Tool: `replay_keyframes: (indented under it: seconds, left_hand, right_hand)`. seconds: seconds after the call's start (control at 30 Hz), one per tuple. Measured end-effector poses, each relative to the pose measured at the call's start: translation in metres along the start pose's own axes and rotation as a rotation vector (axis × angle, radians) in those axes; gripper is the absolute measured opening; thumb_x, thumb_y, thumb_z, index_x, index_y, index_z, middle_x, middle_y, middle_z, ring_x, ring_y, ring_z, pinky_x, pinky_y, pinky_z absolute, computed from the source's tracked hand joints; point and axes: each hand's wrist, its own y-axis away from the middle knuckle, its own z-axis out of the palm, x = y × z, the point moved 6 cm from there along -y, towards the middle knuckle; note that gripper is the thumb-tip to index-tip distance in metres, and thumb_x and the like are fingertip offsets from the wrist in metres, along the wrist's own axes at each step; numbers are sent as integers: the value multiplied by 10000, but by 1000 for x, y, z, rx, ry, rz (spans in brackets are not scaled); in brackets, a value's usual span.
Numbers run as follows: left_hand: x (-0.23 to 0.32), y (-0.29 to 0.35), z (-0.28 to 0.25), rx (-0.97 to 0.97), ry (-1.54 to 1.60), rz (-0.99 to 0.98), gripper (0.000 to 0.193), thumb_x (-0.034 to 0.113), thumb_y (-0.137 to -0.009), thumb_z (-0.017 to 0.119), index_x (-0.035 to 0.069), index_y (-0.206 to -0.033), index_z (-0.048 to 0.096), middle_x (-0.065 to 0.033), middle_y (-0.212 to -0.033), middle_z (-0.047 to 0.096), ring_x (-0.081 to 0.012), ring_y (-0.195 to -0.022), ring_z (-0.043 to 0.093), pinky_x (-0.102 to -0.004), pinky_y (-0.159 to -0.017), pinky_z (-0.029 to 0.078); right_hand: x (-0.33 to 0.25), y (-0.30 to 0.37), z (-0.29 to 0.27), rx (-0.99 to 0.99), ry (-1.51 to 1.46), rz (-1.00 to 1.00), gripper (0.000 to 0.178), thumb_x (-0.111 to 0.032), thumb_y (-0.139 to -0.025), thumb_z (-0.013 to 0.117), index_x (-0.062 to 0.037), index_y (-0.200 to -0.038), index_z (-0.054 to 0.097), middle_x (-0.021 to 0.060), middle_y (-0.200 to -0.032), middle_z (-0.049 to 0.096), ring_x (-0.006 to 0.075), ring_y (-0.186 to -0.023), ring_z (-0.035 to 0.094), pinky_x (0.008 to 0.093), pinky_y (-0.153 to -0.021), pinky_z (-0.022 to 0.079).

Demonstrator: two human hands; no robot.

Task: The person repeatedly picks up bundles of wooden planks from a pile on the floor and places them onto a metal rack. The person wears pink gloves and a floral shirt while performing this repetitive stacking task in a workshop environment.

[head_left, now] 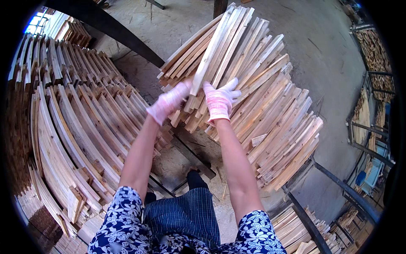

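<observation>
Both gloved hands, left hand (169, 101) and right hand (219, 100), have fingers closed around one wooden slat (211, 51).

Bare sawdust floor (186, 167) leaves a gap between the stacked slats (80, 127) and the slat pile (270, 114).

Stacked curved slats (72, 127), sawdust floor (296, 34), metal rack (372, 139)
</observation>
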Motion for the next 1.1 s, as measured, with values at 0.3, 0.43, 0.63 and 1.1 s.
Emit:
replay_keyframes:
  seconds: [0.3,0.43,0.63,1.1]
  left_hand:
    - [-5,-45,-15,375,-138,98,974,758,-897,524,94,-1586,339,-254,-1492,512,-371,-1382,497,-434,-1144,373]
    - [5,-9,22,303,-333,72,1040,760,-854,567,37,-1567,341,-296,-1415,548,-391,-1329,539,-451,-1105,428]
    - [-40,90,84,235,-324,72,1060,673,-789,640,49,-1569,286,-293,-1491,424,-440,-1350,497,-495,-1124,404]
    - [-169,92,97,-248,288,-37,1118,617,-800,794,-22,-1564,287,-167,-1522,464,-250,-1360,485,-366,-1166,361]
  right_hand:
    - [-11,-4,19,105,6,-63,1094,-439,-814,742,-112,-1628,88,385,-1578,129,553,-1392,352,596,-1135,348]
    - [15,1,-7,85,-219,-206,1042,-300,-786,748,-35,-1604,159,370,-1521,241,499,-1332,439,480,-1109,416]
    - [121,51,-43,-114,-386,-300,1017,-270,-747,801,-22,-1577,269,310,-1444,424,447,-1332,457,467,-1134,405]
    - [218,122,4,-501,-908,1,1106,-340,-905,713,-87,-1637,-76,165,-1583,343,289,-1415,406,414,-1180,340]
